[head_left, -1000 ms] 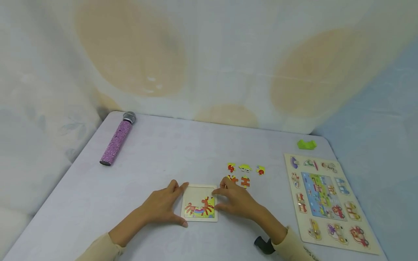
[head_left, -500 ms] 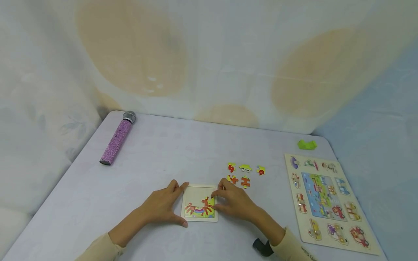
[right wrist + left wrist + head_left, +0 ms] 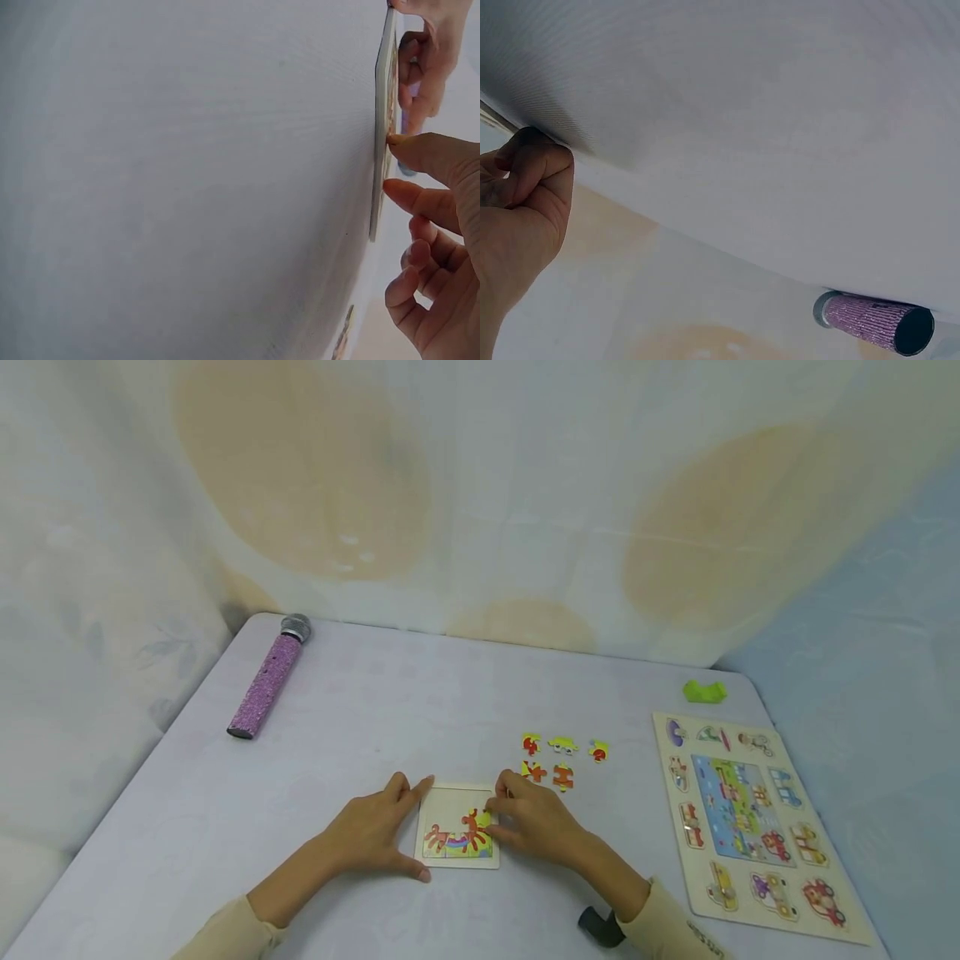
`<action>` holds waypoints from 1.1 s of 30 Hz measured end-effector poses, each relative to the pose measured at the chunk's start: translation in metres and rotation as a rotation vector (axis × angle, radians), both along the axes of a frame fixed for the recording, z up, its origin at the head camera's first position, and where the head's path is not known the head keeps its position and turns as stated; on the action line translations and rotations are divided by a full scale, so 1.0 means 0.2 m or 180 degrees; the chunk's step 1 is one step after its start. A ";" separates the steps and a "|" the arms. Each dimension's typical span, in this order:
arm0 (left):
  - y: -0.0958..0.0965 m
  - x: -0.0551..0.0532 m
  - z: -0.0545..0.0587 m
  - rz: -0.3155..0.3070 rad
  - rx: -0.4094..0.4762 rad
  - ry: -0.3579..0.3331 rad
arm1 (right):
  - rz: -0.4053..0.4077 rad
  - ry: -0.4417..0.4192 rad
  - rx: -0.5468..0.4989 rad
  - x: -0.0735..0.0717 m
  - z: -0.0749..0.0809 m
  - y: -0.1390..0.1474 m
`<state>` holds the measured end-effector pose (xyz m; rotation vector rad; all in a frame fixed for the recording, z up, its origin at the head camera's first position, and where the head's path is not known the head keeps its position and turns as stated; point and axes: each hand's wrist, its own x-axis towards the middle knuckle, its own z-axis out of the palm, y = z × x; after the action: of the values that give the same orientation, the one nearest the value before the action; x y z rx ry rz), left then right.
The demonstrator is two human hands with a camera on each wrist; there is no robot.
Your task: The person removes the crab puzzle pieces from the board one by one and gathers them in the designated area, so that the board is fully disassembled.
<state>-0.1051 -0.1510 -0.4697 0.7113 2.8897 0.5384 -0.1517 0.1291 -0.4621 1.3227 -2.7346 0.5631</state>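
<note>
A small square wooden puzzle tray [image 3: 457, 863] lies flat on the table, its lower part filled with pieces showing a red animal. My left hand [image 3: 371, 833] grips its left side, index finger at the far corner and thumb at the near one. At the tray's right side, my right hand [image 3: 542, 818] pinches a yellow puzzle piece [image 3: 487, 818] between thumb and index finger, down at the picture. The right wrist view has that thumb and index finger of the right hand [image 3: 442, 202] touching the tray [image 3: 381, 112]; the piece itself is hard to see there.
Several loose puzzle pieces [image 3: 562, 777] lie beyond my right hand. A large picture puzzle board [image 3: 693, 885] is at the right, with a green object [image 3: 705, 692] behind it. A glittery purple microphone [image 3: 266, 685] lies back left. A black object [image 3: 600, 928] sits beside my right sleeve.
My right hand has shifted slightly left over the tray's right side, its fingertips now lower on the picture with the yellow puzzle piece. The left hand stays on the tray.
</note>
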 end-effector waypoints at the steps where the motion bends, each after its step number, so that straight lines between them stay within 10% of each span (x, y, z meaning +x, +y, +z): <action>1: 0.01 0.00 0.00 -0.0040 -0.0041 0.0045 | 0.0000 0.0007 0.0004 0.00 0.00 0.00; 10: 0.15 0.09 0.03 -0.0747 -0.0351 0.0525 | -0.0214 -0.0288 -0.0006 0.00 0.00 -0.01; 19: 0.17 0.11 0.03 -0.0720 -0.0483 0.0525 | -0.0573 -0.1111 -0.0250 0.04 0.01 -0.02; 28: 0.15 0.11 0.01 -0.0718 -0.0355 0.0543 | -0.0431 -0.0701 -0.0316 0.04 0.01 -0.05; 33: 0.15 0.12 0.01 -0.0711 -0.0241 0.0576 | -0.0491 -0.0911 -0.0437 0.03 0.01 -0.05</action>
<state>-0.0807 -0.1217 -0.4681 1.1057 2.9180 0.3519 -0.1465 0.1181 -0.4594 1.0625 -2.9194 0.9741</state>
